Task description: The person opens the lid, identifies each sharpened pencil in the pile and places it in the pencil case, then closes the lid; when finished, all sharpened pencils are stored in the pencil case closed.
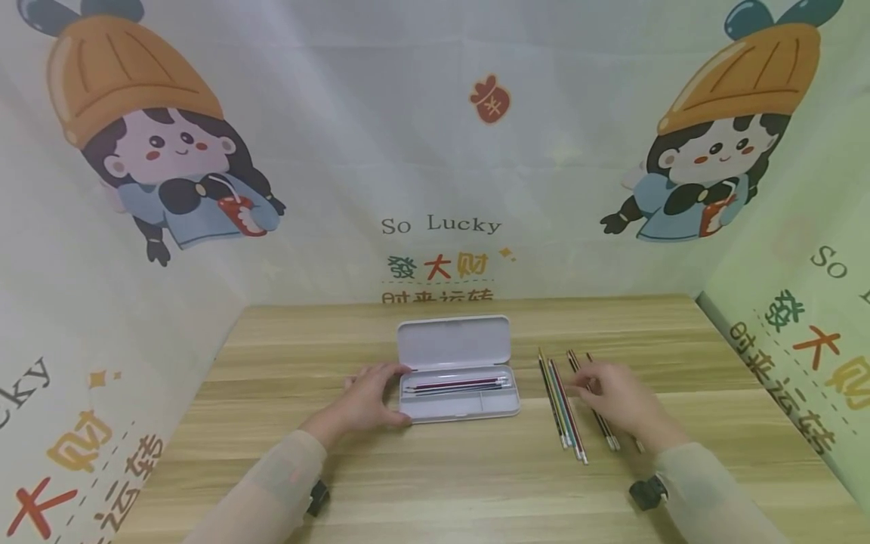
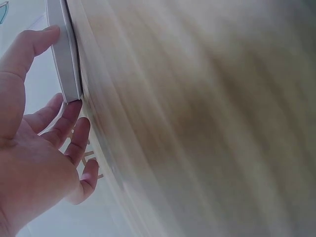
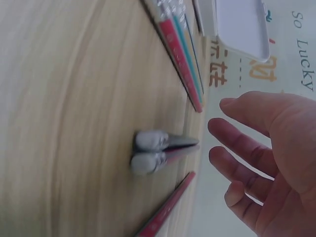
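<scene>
An open white pencil case point(image 1: 442, 409) lies on the table with its lid point(image 1: 454, 344) tipped back. Several pencils point(image 1: 455, 387) rest in its long rear compartment. My left hand point(image 1: 363, 399) holds the case's left end; the left wrist view shows the thumb on its front side and fingertips at the corner. My right hand point(image 1: 621, 397) hovers over loose pencils, fingers loosely bent with nothing between them. Below it are two pencils side by side point(image 3: 150, 150) and a separate red pencil point(image 3: 165, 212). Left of that hand lies a bunch of several coloured pencils point(image 1: 563, 408).
The wooden table point(image 1: 421, 483) carries the case near its middle and the loose pencils to the right. Printed cloth walls point(image 1: 326, 151) rise along the table's back and sides.
</scene>
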The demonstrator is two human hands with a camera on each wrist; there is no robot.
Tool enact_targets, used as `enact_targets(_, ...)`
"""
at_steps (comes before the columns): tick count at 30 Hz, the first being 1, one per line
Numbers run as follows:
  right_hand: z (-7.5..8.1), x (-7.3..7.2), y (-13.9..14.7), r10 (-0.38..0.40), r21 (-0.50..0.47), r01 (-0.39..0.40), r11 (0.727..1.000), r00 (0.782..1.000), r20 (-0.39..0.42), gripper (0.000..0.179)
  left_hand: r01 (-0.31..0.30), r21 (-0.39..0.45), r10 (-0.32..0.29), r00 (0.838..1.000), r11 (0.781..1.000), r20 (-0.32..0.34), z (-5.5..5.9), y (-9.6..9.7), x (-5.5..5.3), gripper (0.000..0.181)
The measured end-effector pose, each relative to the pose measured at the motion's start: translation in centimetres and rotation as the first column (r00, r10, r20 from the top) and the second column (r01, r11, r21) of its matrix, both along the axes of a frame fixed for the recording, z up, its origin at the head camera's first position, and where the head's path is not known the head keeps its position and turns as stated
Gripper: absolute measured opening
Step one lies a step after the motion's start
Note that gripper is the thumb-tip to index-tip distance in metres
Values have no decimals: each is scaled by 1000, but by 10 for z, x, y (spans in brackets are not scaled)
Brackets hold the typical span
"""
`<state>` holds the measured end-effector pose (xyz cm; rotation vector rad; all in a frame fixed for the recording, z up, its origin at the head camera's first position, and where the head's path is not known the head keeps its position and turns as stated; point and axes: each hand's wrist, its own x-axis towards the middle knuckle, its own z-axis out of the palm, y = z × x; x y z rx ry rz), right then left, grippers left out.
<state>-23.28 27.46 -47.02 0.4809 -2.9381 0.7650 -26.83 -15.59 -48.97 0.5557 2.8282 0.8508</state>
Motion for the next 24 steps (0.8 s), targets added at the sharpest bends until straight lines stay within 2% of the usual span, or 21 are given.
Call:
enact_targets(7, -1, 2, 7, -55, 50, 54, 997, 998, 31, 9, 5, 0, -5, 1000, 1000, -7, 1, -1, 1, 88)
enact_targets(15, -2, 1, 9, -50, 73, 48, 996, 999, 22, 12, -4, 3, 4, 1000, 1000, -1, 1, -1, 1, 88)
enact_targets(24, -2, 1, 3, -64, 87, 57, 995, 995, 76, 18, -2, -3, 2, 1000, 1000, -2, 1, 0, 1, 88)
